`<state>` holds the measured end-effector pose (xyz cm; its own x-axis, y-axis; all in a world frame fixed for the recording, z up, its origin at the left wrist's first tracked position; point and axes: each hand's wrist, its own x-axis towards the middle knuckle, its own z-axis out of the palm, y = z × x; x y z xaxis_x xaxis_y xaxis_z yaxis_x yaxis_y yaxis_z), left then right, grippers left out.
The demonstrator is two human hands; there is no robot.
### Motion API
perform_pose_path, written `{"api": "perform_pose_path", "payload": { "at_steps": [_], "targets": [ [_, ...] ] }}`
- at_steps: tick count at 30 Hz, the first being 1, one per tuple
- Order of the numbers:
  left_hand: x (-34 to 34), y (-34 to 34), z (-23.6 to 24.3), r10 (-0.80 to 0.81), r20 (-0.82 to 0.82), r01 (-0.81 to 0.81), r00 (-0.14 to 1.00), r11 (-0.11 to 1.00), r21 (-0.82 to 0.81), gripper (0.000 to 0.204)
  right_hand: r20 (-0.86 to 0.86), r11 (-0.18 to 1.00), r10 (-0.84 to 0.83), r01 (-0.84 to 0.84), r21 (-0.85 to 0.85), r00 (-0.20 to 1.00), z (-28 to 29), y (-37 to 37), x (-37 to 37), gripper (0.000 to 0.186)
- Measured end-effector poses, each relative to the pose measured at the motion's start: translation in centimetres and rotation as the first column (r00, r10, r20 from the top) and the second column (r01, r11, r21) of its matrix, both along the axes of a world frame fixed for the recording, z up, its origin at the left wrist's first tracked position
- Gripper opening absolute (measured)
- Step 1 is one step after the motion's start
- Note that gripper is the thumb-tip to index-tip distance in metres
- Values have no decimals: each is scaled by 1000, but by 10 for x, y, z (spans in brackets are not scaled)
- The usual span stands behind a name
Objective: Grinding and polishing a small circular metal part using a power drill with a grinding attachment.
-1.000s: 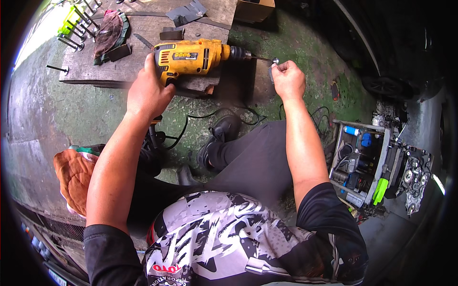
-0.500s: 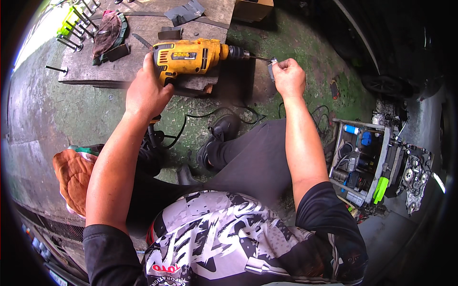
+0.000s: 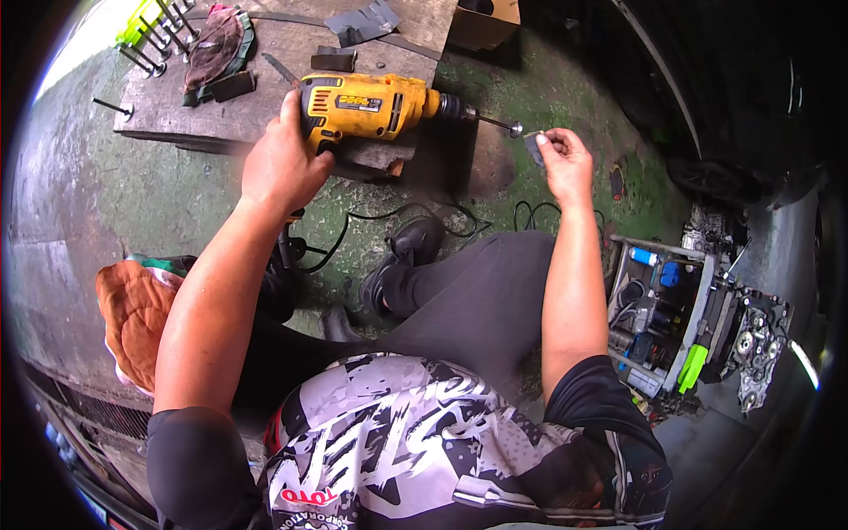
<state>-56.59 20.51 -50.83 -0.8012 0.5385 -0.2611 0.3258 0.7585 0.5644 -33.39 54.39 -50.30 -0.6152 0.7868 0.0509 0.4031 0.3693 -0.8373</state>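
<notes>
A yellow power drill (image 3: 375,106) lies over the near edge of the wooden bench, pointing right. My left hand (image 3: 287,168) is closed around its grip. From the black chuck sticks an engine valve (image 3: 516,130), held by its thin stem with its round shiny head outward. Just right of the valve head, my right hand (image 3: 568,163) pinches a small grey piece of sandpaper (image 3: 533,150) between thumb and fingers. The sandpaper hangs close beside the head, seemingly apart from it.
On the wooden bench (image 3: 194,115) are several upright valves (image 3: 168,35), a crumpled cloth (image 3: 216,49), dark folded pieces and a grey sheet (image 3: 362,22). A cardboard box (image 3: 486,25) sits beyond. Black cable (image 3: 397,208) crosses the floor. A tool crate (image 3: 662,309) stands right.
My right hand has moved right and slightly down with the sandpaper, off the valve head, which now shows. The drill appears slightly farther right in view as the view shifts.
</notes>
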Motion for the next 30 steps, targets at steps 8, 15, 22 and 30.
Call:
{"api": "perform_pose_path", "payload": {
  "at_steps": [8,15,22,30],
  "targets": [
    [0,-4,-8,-7,-76,9,997,1000,23,94,448,984,176,-157,-79,876,37,9,-43,18],
    [-1,-5,-12,-8,-76,11,997,999,42,92,763,934,129,-337,122,634,49,9,-81,29],
    [1,-6,-12,-12,-93,17,996,998,58,91,791,943,69,-299,148,608,52,3,-87,27],
    [2,-5,-9,-13,-92,18,996,998,57,91,743,949,55,-267,169,667,48,3,-85,24]
  ]
}}
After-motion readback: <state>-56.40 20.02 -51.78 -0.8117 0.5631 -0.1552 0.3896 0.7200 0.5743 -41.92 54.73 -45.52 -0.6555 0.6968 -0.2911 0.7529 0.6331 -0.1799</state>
